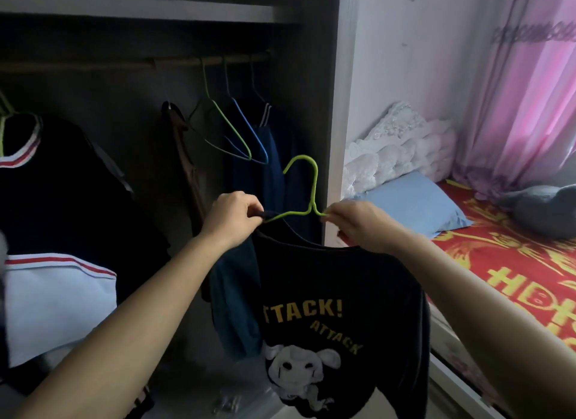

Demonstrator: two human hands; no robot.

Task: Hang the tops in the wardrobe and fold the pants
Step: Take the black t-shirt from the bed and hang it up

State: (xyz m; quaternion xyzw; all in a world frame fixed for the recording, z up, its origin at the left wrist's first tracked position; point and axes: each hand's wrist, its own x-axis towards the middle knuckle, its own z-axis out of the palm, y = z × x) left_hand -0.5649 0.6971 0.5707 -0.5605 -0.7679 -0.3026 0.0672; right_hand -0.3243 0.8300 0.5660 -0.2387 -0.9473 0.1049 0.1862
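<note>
A black T-shirt with yellow "ATTACK!" lettering and a white animal print hangs below my hands in front of the open wardrobe. A green wire hanger sticks up from its neck, hook pointing left. My left hand pinches the shirt's collar together with the hanger's left arm. My right hand pinches the hanger's right arm at the shirt's other shoulder. The wardrobe rail runs above, well clear of the hook.
On the rail hang an empty green hanger, an empty blue hanger, a dark navy garment and a brown one. A black, white and red top hangs at left. A bed with a blue pillow lies at right.
</note>
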